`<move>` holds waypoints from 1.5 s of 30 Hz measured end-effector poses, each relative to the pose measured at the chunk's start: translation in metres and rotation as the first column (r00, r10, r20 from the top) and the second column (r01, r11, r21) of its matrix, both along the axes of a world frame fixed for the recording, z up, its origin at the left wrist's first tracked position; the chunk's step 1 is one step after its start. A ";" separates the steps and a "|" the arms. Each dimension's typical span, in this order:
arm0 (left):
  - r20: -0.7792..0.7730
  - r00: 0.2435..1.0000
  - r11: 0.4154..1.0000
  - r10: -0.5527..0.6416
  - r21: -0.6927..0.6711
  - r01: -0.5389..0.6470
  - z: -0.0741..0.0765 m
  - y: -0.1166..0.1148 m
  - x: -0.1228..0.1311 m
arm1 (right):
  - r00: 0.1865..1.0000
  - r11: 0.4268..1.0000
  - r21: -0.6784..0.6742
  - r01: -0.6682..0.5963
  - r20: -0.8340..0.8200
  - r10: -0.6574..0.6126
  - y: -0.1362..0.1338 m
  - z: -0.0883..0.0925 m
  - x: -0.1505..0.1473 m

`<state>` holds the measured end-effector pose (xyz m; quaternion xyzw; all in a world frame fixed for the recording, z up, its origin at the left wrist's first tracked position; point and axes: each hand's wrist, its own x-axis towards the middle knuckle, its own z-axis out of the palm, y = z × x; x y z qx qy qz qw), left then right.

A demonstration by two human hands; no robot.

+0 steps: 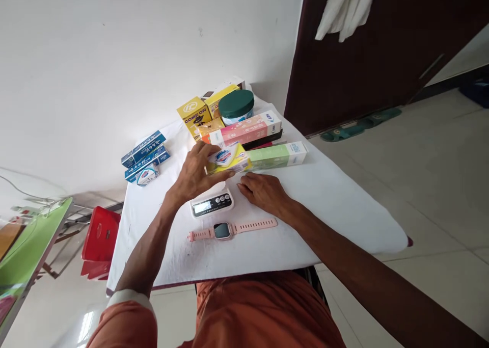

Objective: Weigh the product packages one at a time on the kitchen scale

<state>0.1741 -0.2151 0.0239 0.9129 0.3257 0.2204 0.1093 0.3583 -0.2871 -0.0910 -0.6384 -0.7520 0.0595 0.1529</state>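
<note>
My left hand (pixel 196 170) has its thumb and fingers around the left end of a yellow soap box (pixel 233 157), just above a small white digital scale (pixel 212 204). Much of the scale's plate is hidden under the hand and box; its display is lit, but the digits are too blurred to read. My right hand (pixel 263 190) rests on the white cloth right of the scale, fingers curled in and nothing visible in them. A smartwatch with a pink strap (pixel 222 231) lies stretched out in front of the scale.
Behind the hands stand a green carton (pixel 277 156), a pink carton (pixel 246 129), a green-lidded tub (pixel 236 105) and a yellow box (pixel 194 112). Blue toothpaste boxes (pixel 143 149) and a small white-and-blue box (pixel 147 175) lie at left. A wall borders the table's back.
</note>
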 end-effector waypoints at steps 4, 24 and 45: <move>-0.072 0.993 0.995 0.090 -0.035 -0.093 -0.006 -0.011 -0.051 | 1.000 1.000 0.012 0.014 0.003 -0.014 0.001 -0.003 -0.001; 0.141 0.955 0.965 0.260 -0.009 -0.262 -0.001 -0.007 -0.103 | 0.999 0.992 0.125 0.016 -0.037 -0.011 0.001 -0.018 0.000; -0.146 0.912 0.923 0.384 0.089 -0.374 -0.025 0.034 -0.096 | 0.997 0.952 0.304 -0.043 -0.054 0.062 0.004 -0.031 0.004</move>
